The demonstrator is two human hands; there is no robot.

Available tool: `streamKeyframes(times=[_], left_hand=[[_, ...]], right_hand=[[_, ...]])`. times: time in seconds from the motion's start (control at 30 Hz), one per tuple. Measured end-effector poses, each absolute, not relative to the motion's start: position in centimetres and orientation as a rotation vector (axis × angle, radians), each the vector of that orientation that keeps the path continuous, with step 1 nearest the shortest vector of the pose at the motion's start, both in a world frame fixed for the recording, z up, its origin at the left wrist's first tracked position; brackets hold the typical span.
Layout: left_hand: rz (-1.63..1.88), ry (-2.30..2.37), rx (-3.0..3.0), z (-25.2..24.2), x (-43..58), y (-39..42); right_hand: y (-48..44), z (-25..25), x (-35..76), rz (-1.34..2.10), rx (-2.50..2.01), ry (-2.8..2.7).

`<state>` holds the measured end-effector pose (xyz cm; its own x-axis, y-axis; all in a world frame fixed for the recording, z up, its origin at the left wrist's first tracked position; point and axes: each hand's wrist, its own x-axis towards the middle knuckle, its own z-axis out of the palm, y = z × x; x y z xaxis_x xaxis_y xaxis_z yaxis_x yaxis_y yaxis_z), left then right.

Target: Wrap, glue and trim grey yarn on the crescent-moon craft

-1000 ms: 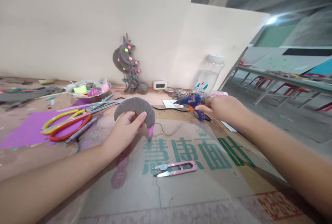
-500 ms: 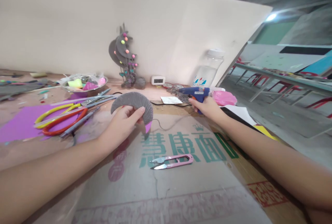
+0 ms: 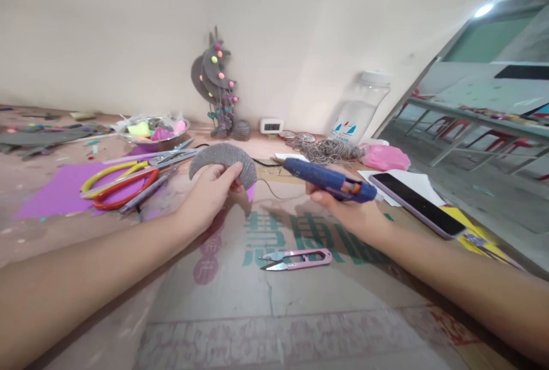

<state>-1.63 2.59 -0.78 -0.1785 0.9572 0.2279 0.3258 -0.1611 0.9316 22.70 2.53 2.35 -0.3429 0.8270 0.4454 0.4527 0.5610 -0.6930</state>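
Note:
A crescent wrapped in grey yarn (image 3: 223, 158) is pinched between the thumb and fingers of my left hand (image 3: 217, 187). Its lower right tip shows bare purple, and a loose strand of yarn (image 3: 274, 191) trails from it to the right. My right hand (image 3: 349, 207) grips a blue glue gun (image 3: 328, 178) by its handle, nozzle pointing left toward the crescent but apart from it. Pink thread snips (image 3: 295, 259) lie on the printed cardboard (image 3: 206, 324) below both hands.
Red and yellow handled scissors (image 3: 124, 190) lie on purple sheet (image 3: 51, 193) at left, near a metal bowl (image 3: 152, 144). Behind stand a decorated crescent ornament (image 3: 217, 84), a timer (image 3: 271, 126) and a water bottle (image 3: 360, 107). Tangled yarn (image 3: 330, 150) and a phone (image 3: 416, 204) are at right.
My right hand has lifted the glue gun from the back of the table and brought it nearer, uncovering the tangled yarn and phone. My left hand keeps its hold on the crescent.

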Motion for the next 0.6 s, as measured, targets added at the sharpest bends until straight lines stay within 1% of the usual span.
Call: streamKeyframes(times=[0.17,0.37,0.6], left_hand=[[1.346,1.542,1.534,-0.8,-1.7,2.5],[1.351,1.547,1.505,-0.4,-1.5,2.3],[1.293,1.628,1.622,-0.1,-1.6,2.0]], right_hand=[[2.3,1.3,23.2,0.696,-1.021,-2.183],[2.7,1.0,22.8,0.621,-1.103,-2.18],[2.4,1.2,22.6,0.644,-1.1,-2.183]])
